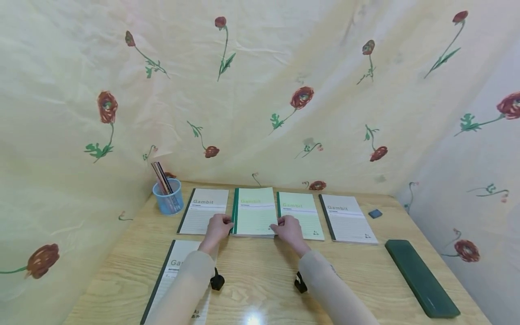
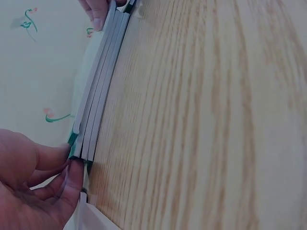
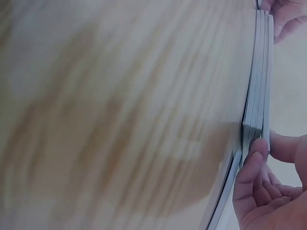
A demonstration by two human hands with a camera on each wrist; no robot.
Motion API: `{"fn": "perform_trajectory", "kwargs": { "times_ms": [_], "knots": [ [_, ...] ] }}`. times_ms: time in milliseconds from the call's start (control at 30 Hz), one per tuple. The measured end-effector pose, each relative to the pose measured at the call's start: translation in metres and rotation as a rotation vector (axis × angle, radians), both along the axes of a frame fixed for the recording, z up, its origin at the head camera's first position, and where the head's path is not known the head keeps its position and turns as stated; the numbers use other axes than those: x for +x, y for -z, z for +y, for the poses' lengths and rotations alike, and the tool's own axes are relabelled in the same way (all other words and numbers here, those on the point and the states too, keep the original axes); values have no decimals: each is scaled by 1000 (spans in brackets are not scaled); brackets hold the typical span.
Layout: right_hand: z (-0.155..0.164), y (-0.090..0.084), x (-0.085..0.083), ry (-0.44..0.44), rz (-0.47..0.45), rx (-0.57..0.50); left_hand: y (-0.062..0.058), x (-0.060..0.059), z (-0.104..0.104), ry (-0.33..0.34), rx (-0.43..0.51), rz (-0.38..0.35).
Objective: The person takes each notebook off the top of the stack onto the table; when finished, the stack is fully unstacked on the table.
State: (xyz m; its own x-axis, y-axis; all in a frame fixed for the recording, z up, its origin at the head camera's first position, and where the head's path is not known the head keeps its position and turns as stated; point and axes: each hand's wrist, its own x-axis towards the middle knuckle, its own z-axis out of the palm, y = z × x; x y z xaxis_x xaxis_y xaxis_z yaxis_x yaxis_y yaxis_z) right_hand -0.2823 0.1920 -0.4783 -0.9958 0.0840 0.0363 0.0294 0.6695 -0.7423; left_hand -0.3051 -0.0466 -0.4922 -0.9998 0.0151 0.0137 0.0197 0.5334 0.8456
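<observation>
Several notebooks lie in a stack in the middle of the back row, a green-spined notebook (image 1: pixel 255 216) on top. My left hand (image 1: pixel 218 228) pinches its near left corner, and my right hand (image 1: pixel 289 229) pinches the near right corner. In the left wrist view the top notebook (image 2: pixel 92 86) sits slightly askew over the page edges below, with the left thumb (image 2: pixel 53 157) at its green spine. The right wrist view shows the right thumb (image 3: pixel 284 146) on the cover side and curled fingers (image 3: pixel 252 170) against the stack's edge.
Grey notebooks (image 1: pixel 205 210) (image 1: pixel 347 216) and a green one (image 1: pixel 300 216) flank the stack. Another notebook (image 1: pixel 170 284) lies under my left forearm. A blue pencil cup (image 1: pixel 168 201) stands back left; a small blue eraser-like block (image 1: pixel 375 213) and a dark green case (image 1: pixel 422 277) lie right.
</observation>
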Motion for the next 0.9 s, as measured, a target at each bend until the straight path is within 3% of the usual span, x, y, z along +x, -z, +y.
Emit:
{"fn": "perform_trajectory", "kwargs": {
  "times_ms": [133, 467, 667, 900],
  "knots": [
    [7, 1, 0, -5, -23, -36, 1, 1, 0, -7, 11, -18],
    [37, -9, 11, 2, -69, -300, 1, 0, 1, -17, 8, -21],
    [67, -21, 32, -4, -97, -338, 4, 0, 3, -21, 17, -15],
    [115, -38, 69, 4, -154, -349, 6, 1, 2, -14, 18, 0]
  ]
}}
